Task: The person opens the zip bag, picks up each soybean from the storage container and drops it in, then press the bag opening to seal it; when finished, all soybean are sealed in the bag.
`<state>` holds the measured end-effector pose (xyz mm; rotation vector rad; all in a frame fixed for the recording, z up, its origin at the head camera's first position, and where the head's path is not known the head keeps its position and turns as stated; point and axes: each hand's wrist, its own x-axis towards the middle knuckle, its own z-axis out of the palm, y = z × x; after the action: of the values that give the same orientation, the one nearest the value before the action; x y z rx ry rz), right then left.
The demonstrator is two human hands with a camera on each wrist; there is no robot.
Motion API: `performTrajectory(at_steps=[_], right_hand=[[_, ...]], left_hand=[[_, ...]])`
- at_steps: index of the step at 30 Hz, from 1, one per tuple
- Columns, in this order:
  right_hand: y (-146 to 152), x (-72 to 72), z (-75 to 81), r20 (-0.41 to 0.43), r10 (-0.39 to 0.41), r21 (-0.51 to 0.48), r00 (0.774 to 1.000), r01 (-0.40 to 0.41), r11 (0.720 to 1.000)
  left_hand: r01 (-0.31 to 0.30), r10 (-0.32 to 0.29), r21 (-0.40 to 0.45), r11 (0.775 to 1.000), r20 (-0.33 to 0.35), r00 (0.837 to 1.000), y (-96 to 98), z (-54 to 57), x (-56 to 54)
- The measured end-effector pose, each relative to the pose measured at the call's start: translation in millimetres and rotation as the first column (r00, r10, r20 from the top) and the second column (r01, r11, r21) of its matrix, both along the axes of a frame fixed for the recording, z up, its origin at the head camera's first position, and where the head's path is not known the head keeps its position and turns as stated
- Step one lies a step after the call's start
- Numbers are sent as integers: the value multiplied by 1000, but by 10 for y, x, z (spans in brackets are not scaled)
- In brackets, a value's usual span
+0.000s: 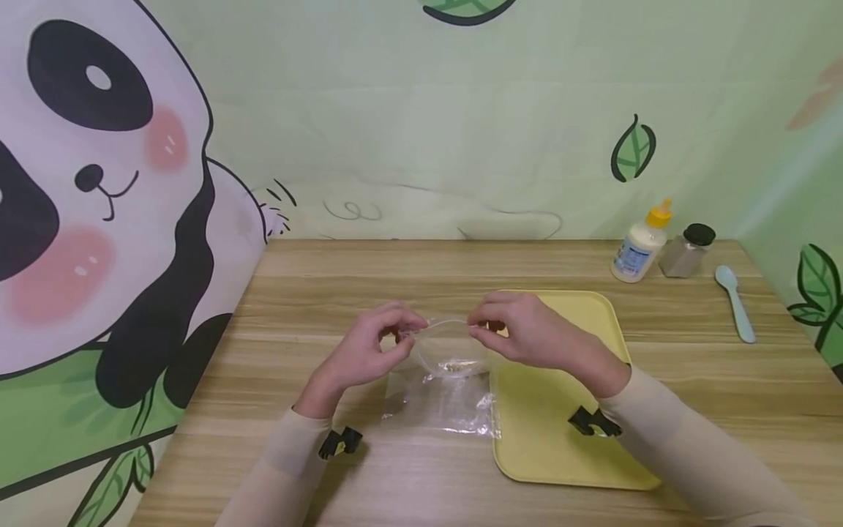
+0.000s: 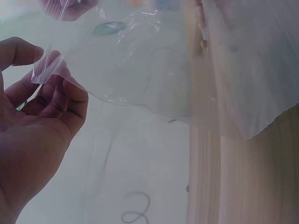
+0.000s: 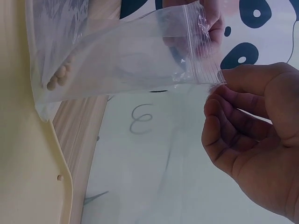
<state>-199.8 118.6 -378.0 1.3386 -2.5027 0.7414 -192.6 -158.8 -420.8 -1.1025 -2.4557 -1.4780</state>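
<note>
A clear zip-top plastic bag (image 1: 437, 406) is held up by its top edge over the table, close to the yellow tray (image 1: 553, 446). My left hand (image 1: 365, 344) pinches one upper corner, while my right hand (image 1: 533, 333) pinches the other. Between the two hands the bag's mouth looks parted in the head view. Several small round beige balls (image 3: 60, 77) sit in the bottom of the bag in the right wrist view. A further sheet of clear plastic (image 3: 58, 23) shows beside them; whether it belongs to the same bag, I cannot tell.
At the back right stand a white squeeze bottle (image 1: 635, 252) with a yellow cap and a small jar (image 1: 686, 252) with a black lid. A light blue spoon (image 1: 735, 304) lies right of the tray. Behind the wooden table (image 1: 316, 285) hangs a panda-print backdrop (image 1: 395, 110).
</note>
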Motion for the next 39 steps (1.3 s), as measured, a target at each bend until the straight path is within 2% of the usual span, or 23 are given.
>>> performTrajectory(at_steps=[7,17,29,39], right_hand=[[8,-11,10,12,-4,8,1000,4,1000],[40,-108,-22,38,-73,-2,997,73,997],[118,-296,-162,60,-130,30,990,128,991],[178,-489,-347,91,-179,45,980,175,983]], left_hand=[[-1,1,-2,1000,5,1000,-2,0,7],[-5,4,-17,1000,-16,1000,6,9,13],[-2,2,-19,1000,-19,1000,-4,13,-1],[-6,5,-22,1000,-24,1000,-8,8,0]])
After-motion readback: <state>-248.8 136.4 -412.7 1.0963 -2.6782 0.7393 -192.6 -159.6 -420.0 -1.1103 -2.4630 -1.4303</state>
